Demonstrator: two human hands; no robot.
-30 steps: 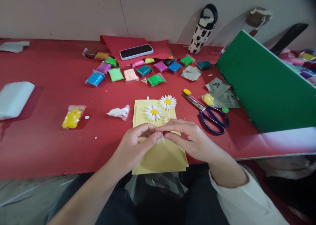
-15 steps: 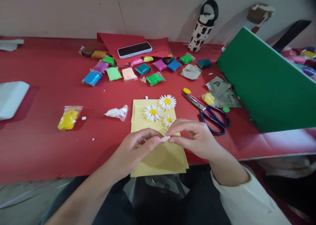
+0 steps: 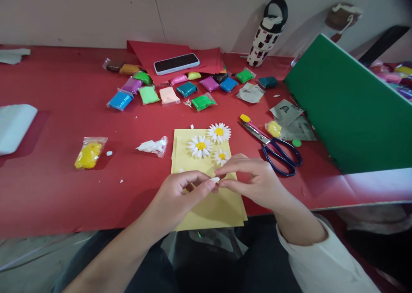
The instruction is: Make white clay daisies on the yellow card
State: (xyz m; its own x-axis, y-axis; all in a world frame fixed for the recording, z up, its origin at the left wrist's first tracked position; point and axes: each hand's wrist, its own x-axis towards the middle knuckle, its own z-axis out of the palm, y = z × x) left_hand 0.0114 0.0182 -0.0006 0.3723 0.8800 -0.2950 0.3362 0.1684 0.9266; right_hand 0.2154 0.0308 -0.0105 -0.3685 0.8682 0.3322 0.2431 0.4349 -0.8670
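Between the thumb and fingers of my left hand [image 3: 185,192] is a small white clay piece [image 3: 215,179], slim and petal-shaped. My right hand [image 3: 252,177] is just to its right, thumb and index finger apart, their tips close to the piece's end. Whether they touch it is hard to tell. Both hands are over yellow paper sheets [image 3: 209,211]. On the paper's upper part lie three white daisies with yellow centres: one on the left [image 3: 200,146], a top one [image 3: 219,132] and a smaller daisy [image 3: 221,156] near my right fingers.
Scissors [image 3: 267,145] lie right of the paper. To the left are a bag of white clay [image 3: 153,146] and a bag of yellow clay [image 3: 90,153]. Several coloured clay packets [image 3: 169,95], a phone [image 3: 176,64] and a tumbler [image 3: 264,40] are behind. A green board [image 3: 350,108] stands at right.
The white piece has tilted and sits more within my left fingertips. My right fingertips have shifted slightly around its end. The view has moved a little.
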